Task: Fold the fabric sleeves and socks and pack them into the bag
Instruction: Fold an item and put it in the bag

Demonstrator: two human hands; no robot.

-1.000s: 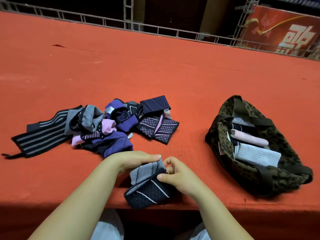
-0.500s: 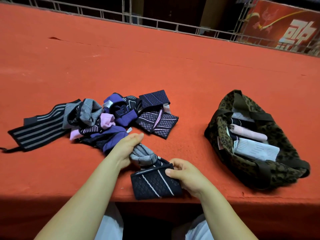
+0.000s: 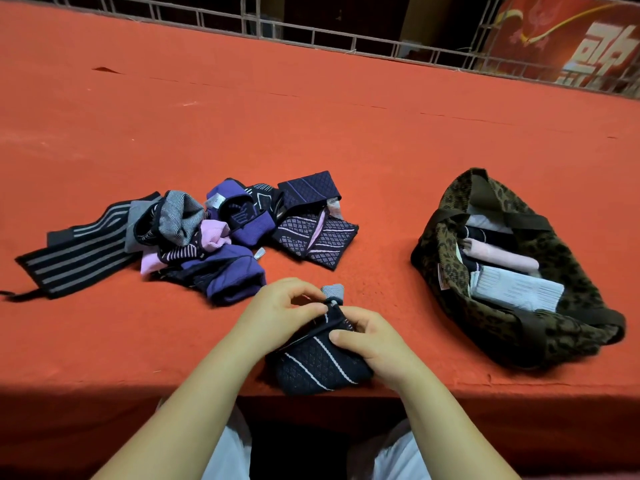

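A dark navy quilted sleeve [image 3: 317,367] with white diagonal stripes lies at the table's near edge, a grey ribbed end [image 3: 333,292] poking out at its top. My left hand [image 3: 280,311] pinches the sleeve's upper edge, and my right hand [image 3: 372,341] grips its right side with the thumb across the fabric. A pile of sleeves and socks [image 3: 194,237] in purple, pink, grey and black lies to the left. The leopard-print bag [image 3: 460,303] lies open on the right with folded pale and pink pieces inside.
The red cloth-covered table [image 3: 311,116] stretches far back to a metal railing [image 3: 311,32]. A long black strip with grey stripes [image 3: 74,252] extends left from the pile. Two folded diamond-patterned pieces [image 3: 313,233] lie right of the pile. My knees show below the table edge.
My left hand has moved from the grey end onto the navy sleeve's upper edge. Most of the grey part has gone inside the navy fabric, and both hands have closed in on the bundle.
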